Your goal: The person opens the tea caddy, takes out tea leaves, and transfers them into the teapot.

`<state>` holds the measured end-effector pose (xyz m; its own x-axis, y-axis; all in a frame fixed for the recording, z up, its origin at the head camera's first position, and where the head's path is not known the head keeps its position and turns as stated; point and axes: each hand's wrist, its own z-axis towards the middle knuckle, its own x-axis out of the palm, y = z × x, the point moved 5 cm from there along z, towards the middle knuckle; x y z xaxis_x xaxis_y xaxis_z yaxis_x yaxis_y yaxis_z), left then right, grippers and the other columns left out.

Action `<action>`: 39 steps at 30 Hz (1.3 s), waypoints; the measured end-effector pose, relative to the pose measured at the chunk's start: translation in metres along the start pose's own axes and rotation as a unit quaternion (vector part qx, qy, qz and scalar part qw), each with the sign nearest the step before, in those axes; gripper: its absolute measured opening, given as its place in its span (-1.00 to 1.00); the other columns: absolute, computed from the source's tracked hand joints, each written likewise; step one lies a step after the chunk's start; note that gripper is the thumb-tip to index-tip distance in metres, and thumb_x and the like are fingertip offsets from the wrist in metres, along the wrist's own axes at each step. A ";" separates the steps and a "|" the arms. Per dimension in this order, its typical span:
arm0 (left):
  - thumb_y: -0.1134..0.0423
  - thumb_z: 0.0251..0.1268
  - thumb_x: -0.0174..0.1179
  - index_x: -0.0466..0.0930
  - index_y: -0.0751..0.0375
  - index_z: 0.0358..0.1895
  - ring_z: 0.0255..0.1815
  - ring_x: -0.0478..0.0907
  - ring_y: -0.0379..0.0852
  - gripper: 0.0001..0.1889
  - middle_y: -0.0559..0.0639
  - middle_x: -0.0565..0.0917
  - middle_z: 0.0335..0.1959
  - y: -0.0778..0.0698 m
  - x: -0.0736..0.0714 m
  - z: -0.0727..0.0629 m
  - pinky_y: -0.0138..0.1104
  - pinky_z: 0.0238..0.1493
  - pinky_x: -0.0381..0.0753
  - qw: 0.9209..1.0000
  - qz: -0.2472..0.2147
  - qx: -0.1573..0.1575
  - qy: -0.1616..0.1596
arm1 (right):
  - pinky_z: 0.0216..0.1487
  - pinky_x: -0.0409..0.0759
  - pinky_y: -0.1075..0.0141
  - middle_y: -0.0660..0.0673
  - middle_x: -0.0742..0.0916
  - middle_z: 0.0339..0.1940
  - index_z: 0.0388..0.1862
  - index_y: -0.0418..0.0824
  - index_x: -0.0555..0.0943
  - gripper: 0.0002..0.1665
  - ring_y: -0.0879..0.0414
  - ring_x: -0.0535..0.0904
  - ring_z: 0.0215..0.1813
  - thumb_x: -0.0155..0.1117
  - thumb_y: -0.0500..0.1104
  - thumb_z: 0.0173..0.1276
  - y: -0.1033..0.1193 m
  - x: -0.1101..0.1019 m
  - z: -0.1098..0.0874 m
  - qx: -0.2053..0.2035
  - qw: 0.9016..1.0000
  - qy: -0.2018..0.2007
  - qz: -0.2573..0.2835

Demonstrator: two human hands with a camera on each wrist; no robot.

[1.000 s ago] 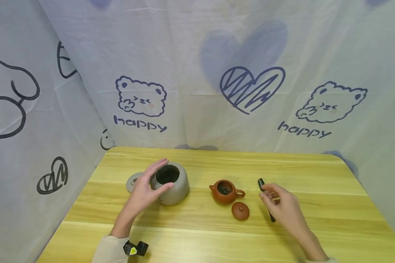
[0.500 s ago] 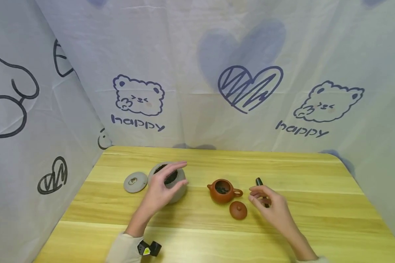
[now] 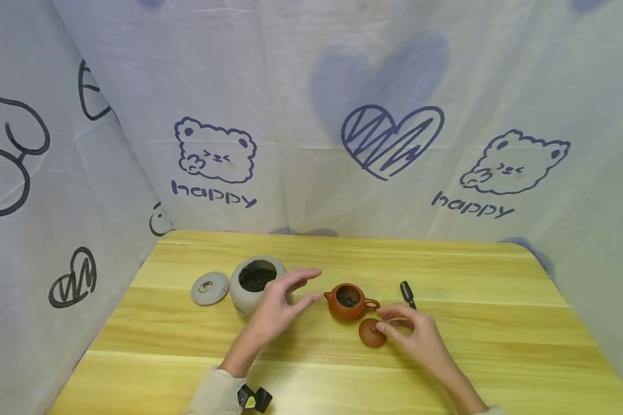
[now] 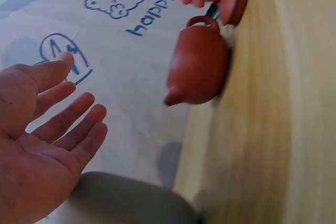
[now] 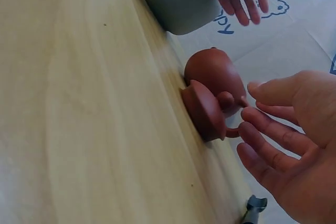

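Note:
A small brown clay teapot (image 3: 337, 311) stands lidless with dark tea leaves inside. Its round lid (image 3: 370, 339) lies knob up on the table in front of the handle. My right hand (image 3: 417, 334) reaches over the lid, thumb and fingertips close to the knob and parted, as the right wrist view shows. My left hand (image 3: 280, 305) hovers between the grey jar (image 3: 243, 301) and the teapot spout, fingers extended and thumb apart, holding nothing. Dark leaves show inside the jar. Behind the right hand lies a black tea scoop (image 3: 407, 292), its handle partly hidden.
The jar's grey lid (image 3: 210, 289), with a ring on top, lies flat to the left of the jar. All of this is on a wood-grain table (image 3: 311, 380). Printed cloth (image 3: 301, 190) hangs behind the table and along its left side.
My left hand has moved right, from around the jar's mouth toward the teapot. My right hand has left the tea scoop and moved left to the teapot lid.

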<state>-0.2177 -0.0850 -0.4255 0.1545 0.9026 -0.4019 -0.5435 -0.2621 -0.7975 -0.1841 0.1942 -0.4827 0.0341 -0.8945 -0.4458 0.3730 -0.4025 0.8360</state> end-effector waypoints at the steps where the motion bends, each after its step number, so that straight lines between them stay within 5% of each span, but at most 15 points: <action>1: 0.42 0.30 0.43 0.66 0.29 0.26 0.29 0.62 0.15 -0.55 0.17 0.69 0.25 0.002 0.003 0.000 -0.12 0.35 0.61 1.000 -0.006 -0.008 0.004 | -0.04 0.79 0.30 -0.12 0.83 -0.07 -0.01 -0.23 0.77 -0.73 0.05 0.77 -0.08 0.54 -0.28 0.32 0.000 0.001 -0.001 0.003 1.000 0.001 0.004; 18: 0.37 0.44 0.33 0.58 0.36 0.35 0.40 0.51 0.28 -0.54 0.30 0.58 0.36 0.048 0.050 -0.005 -0.06 0.34 0.61 0.983 -0.119 -0.141 0.024 | 0.02 0.79 0.19 -0.10 0.84 -0.04 -0.03 -0.20 0.81 -0.69 0.01 0.79 0.00 0.60 -0.26 0.23 -0.010 0.011 -0.006 0.011 1.000 0.023 0.002; 29: 0.42 0.49 0.26 0.58 0.49 0.30 0.28 0.61 0.31 -0.61 0.40 0.64 0.24 0.063 0.058 -0.010 -0.23 0.21 0.71 0.974 -0.151 -0.168 0.023 | 0.04 0.78 0.25 -0.14 0.83 0.02 -0.08 -0.19 0.83 -0.73 0.02 0.76 0.08 0.59 -0.27 0.23 -0.011 0.016 -0.006 -0.013 1.000 0.028 -0.006; 39: 0.41 0.51 0.24 0.66 0.45 0.22 0.13 0.72 0.22 -0.68 0.37 0.72 0.13 0.069 0.061 -0.010 -0.36 0.05 0.75 0.975 -0.138 -0.174 -0.018 | 0.04 0.78 0.27 -0.10 0.83 0.02 -0.11 -0.13 0.84 -0.76 -0.06 0.76 0.10 0.59 -0.26 0.23 -0.011 0.017 -0.005 -0.013 1.000 0.019 -0.020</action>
<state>-0.2376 -0.0510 -0.5096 0.2226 0.9649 -0.1395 -0.1710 -0.1022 -0.9800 -0.1835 0.1847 -0.5010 0.0539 -0.8698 -0.4904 0.3983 -0.4316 0.8094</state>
